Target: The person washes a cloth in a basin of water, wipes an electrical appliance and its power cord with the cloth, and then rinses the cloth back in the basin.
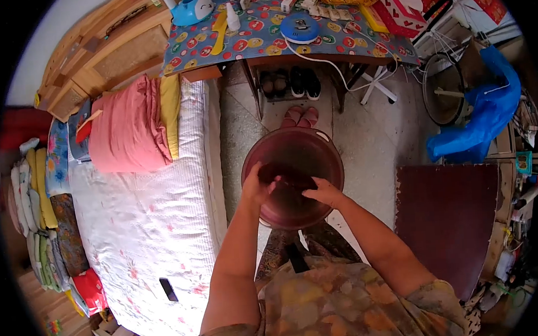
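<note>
A round, reddish-brown basin [292,144] stands in front of my legs, between the bed and the dark board. Over its middle is a dark maroon item [288,176], long and soft-looking; its exact kind does not show. My left hand [259,185] grips the item's left end, fingers curled around it. At the other end, my right hand [324,192] holds it with thumb and fingers. Both hands are inside the basin's outline. Shadow hides the basin's bottom, and I cannot tell whether it holds water.
Left is a bed [145,215] with a folded pink quilt [126,129] and a phone [168,289]. Ahead, pink slippers [300,117] lie before a cloth-covered table [257,45] bearing a blue round device [299,28]. Right are a dark board [448,220] and a blue plastic bag [483,113].
</note>
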`<state>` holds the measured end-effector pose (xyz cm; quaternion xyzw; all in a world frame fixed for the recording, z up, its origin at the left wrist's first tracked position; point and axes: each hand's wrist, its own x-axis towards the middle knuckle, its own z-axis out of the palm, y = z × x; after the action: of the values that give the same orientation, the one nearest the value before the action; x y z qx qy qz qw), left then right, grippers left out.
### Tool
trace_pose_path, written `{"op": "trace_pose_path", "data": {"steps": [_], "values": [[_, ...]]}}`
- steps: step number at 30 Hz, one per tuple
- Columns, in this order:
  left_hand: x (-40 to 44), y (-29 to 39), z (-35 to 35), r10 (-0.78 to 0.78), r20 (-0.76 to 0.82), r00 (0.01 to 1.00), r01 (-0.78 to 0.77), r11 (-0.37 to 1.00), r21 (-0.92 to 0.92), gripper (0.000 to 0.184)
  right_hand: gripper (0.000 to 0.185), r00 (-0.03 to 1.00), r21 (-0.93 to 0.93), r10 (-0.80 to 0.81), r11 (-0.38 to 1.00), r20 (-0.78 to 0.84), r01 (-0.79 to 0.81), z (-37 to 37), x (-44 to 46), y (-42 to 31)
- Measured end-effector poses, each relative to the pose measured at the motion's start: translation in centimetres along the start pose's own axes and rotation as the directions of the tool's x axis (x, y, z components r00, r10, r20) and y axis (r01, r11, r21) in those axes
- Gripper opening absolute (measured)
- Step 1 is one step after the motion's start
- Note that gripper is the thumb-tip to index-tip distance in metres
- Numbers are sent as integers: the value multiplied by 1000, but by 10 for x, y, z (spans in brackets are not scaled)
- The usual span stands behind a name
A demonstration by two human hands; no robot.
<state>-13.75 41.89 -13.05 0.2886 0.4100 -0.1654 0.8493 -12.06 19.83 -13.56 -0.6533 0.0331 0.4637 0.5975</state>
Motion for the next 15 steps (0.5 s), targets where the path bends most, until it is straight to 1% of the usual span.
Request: {"op": "trace_pose_path", "data": {"steps": [1, 2, 3, 4, 5, 6, 7, 8, 9, 10, 11, 12, 13, 14, 15], "values": [[5, -1, -6, -44, -16, 999, 44, 999, -7, 35, 44, 1000, -10, 2, 1000, 4, -2, 2, -1, -2], [11, -2, -11, -88, -31, 996, 87, 996, -17, 33, 42, 998, -75, -64, 995, 17, 65, 3, -2, -5], [13, -5, -14, -85, -31, 996, 84, 996, -29, 33, 41, 991, -139, -127, 982, 37, 131, 7, -5, -11], [16, -7, -17, -73, -42, 996, 75, 996, 43, 36, 41, 992, -149, -122, 981, 44, 127, 9, -6, -18], [18, -12, -21, -61, -54, 997, 67, 991, 115, 38, 39, 998, -189, -41, 981, 43, 49, 10, -8, -25], [14, -15, -17, -61, -55, 997, 67, 993, 102, 38, 38, 998, -229, 39, 973, 39, -29, 12, -8, -32], [7, -20, -9, 64, -167, 984, -22, 970, 241, 41, 38, 998, -237, 46, 971, 44, -35, 13, -7, -33], [0, -21, -3, 200, -259, 945, -89, 919, 385, 45, 37, 998, -199, 57, 979, 38, -49, 14, -6, -34], [-5, -21, -3, 198, -262, 944, -89, 922, 376, 45, 38, 997, -159, 68, 985, 32, -62, 16, -5, -34], [-9, -20, -2, 214, -218, 952, -42, 798, 601, 46, 38, 997, -165, 70, 984, 34, -63, 14, 0, -28], [-12, -19, -2, 217, -170, 961, -1, 618, 786, 47, 40, 995, -201, 99, 975, 6, -96, 11, 8, -18], [2, -27, -16, 217, -169, 961, -2, 621, 783, 47, 42, 992, -236, 127, 963, -24, -129, 9, 11, -12], [27, -39, -40, 354, 18, 935, -205, 498, 843, 45, 42, 992, -239, 128, 962, -26, -130, 11, 6, -23], [40, -46, -53, 458, 214, 863, -394, 344, 852, 44, 44, 990, -244, 142, 960, 16, -134, 16, -6, -45], [30, -44, -45, 459, 214, 862, -396, 346, 850, 44, 47, 986, -249, 157, 959, 58, -138, 20, -13, -60]]}}
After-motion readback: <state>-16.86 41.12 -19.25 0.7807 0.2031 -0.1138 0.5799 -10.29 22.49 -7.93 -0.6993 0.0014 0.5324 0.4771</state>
